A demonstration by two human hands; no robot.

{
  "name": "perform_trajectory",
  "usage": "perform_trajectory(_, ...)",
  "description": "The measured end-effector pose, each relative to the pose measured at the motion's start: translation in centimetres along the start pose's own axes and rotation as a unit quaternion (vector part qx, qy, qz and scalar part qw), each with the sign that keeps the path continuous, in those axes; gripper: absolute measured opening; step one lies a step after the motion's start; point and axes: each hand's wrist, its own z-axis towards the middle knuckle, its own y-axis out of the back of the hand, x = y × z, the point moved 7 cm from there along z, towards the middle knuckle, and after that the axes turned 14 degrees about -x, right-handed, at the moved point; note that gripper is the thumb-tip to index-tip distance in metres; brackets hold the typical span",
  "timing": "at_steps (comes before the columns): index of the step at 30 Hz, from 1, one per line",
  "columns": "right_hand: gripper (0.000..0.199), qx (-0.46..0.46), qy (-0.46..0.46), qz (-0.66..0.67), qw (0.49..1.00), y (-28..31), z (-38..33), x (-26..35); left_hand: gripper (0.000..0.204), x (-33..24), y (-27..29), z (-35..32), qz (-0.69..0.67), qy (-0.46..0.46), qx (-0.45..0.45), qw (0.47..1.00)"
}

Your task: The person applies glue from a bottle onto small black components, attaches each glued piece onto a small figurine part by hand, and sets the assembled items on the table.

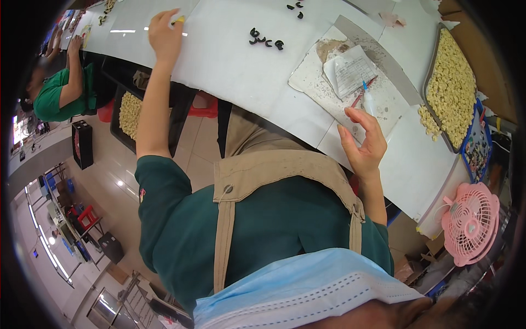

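Reaching far across the white table (230,60), a small yellow piece (180,20), judged light, hard and easily dropped, is pinched by the left hand (165,34) fingertips, while the right hand (364,140) is held open, empty, beside a pen (368,98).

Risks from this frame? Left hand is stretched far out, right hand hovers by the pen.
1. The left hand pinches a small yellow piece at full stretch across the white table; it may slip.
2. The right hand hovers open beside the white pen with a blue cap and folded paper slip; a nudge might shift them.
3. The metal tray of pale yellow pieces is heaped, with some already over its near rim.
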Motion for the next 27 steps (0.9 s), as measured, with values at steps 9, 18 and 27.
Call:
perform_trajectory(9,0.023,-0.012,-0.006,0.007,1.0,0.9,-0.3,0.1,0.012,-12.9,-2.3,-2.9,-0.238,-0.009,0.203,0.95)
perform_trajectory(18,0.016,-0.019,-0.004,0.004,1.0,1.6,-0.7,0.0,0.013,-10.8,-5.3,-2.9,-0.173,0.045,0.304,0.936)
perform_trajectory(27,0.015,-0.015,-0.031,0.002,0.999,2.0,-0.8,-0.1,0.017,-14.0,-1.8,-1.7,-0.288,0.002,0.16,0.944)
